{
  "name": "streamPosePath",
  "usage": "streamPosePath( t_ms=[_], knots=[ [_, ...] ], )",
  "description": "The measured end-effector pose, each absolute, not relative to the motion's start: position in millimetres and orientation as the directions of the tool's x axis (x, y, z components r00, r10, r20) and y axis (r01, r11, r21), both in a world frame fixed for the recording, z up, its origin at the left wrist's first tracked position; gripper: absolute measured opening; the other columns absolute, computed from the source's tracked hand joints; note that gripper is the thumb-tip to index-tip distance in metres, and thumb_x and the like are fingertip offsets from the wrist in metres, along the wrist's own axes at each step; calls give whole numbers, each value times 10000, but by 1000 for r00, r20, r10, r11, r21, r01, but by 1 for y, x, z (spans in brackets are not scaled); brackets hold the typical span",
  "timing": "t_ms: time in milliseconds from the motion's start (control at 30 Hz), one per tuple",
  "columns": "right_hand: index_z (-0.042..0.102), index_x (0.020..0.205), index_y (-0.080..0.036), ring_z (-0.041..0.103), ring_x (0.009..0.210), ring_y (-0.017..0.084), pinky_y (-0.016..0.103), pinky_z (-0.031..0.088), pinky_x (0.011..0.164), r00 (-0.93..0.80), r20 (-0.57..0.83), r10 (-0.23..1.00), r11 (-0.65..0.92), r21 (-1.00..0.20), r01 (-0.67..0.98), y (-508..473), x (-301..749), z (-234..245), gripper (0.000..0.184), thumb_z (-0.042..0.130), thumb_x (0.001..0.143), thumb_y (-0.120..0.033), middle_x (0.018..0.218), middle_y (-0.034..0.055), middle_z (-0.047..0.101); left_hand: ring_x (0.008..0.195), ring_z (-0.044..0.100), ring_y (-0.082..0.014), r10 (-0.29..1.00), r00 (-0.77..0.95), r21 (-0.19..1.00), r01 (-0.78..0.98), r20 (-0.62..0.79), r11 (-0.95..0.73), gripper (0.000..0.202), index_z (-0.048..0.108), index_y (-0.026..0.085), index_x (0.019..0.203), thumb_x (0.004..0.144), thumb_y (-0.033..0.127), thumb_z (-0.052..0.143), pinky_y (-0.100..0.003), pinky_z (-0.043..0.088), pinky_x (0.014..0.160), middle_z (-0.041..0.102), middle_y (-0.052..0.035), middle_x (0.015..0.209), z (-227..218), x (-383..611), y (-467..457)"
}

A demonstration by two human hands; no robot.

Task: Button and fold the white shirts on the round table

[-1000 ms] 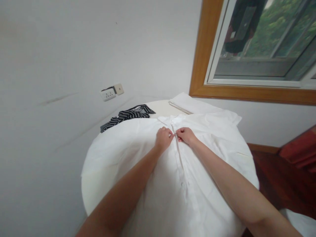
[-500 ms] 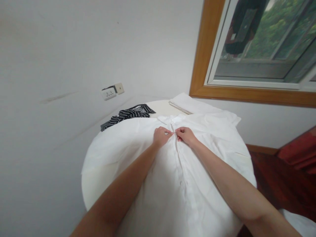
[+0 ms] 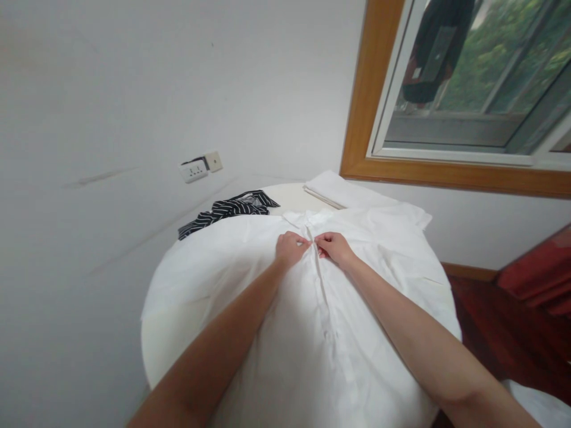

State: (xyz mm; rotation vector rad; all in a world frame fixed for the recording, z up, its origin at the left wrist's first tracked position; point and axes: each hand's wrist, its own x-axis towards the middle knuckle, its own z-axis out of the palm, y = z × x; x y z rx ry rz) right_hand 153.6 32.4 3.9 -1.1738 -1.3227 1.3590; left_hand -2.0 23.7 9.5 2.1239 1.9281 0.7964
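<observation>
A white button-front shirt point(image 3: 285, 356) lies spread on a round cream table point(image 3: 165, 339), its collar toward the wall. Near the collar, my left hand point(image 3: 291, 247) pinches one edge of the front opening between thumb and finger. Facing it, my right hand point(image 3: 333, 247) pinches the other edge, its fingertips almost touching those of the left. Whatever small part of the placket sits between the fingertips is too small to make out. Farther down the front, a button shows on the placket.
A black striped cloth point(image 3: 227, 209) lies crumpled at the table's back left. Folded white fabric point(image 3: 332, 185) rests at the back right. Behind stand a wall with a socket point(image 3: 193, 170) and a wood-framed window point(image 3: 428, 169). Red fabric point(image 3: 539, 273) hangs at the right.
Both hands stay pinched at the same spot on the shirt front, with only slight finger movement. The whole view has shifted a little.
</observation>
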Motion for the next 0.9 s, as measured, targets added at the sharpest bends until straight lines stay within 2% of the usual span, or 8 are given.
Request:
streamPosePath(
  t_ms=[433, 767, 900],
  knots=[
    [644, 668, -148, 560, 461, 97, 186, 488, 468, -172, -72, 982, -60, -996, 71, 34, 151, 1, 93, 608, 753, -139, 498, -31, 591, 1034, 620, -209, 965, 74, 489, 850, 253, -194, 166, 757, 245, 823, 812, 328, 613, -347, 427, 987, 733, -15, 977, 10, -7, 26],
    [663, 719, -120, 551, 461, 78, 162, 490, 470, -189, -93, 978, -84, -995, 52, 35, 153, 1, 82, 601, 771, -123, 524, -19, 606, 1077, 597, -216, 961, 100, 445, 871, 257, -210, 185, 754, 228, 849, 826, 314, 592, -367, 405, 1011, 725, -36, 1008, 5, -7, 29],
    [679, 735, -116, 579, 495, 80, 162, 515, 504, -250, -116, 961, -113, -993, 28, 37, 156, 2, 49, 632, 749, -113, 546, -15, 625, 1089, 581, -210, 961, 94, 428, 881, 261, -202, 183, 747, 228, 848, 834, 304, 581, -375, 394, 1017, 717, -37, 1026, 1, -7, 30]
  ],
)
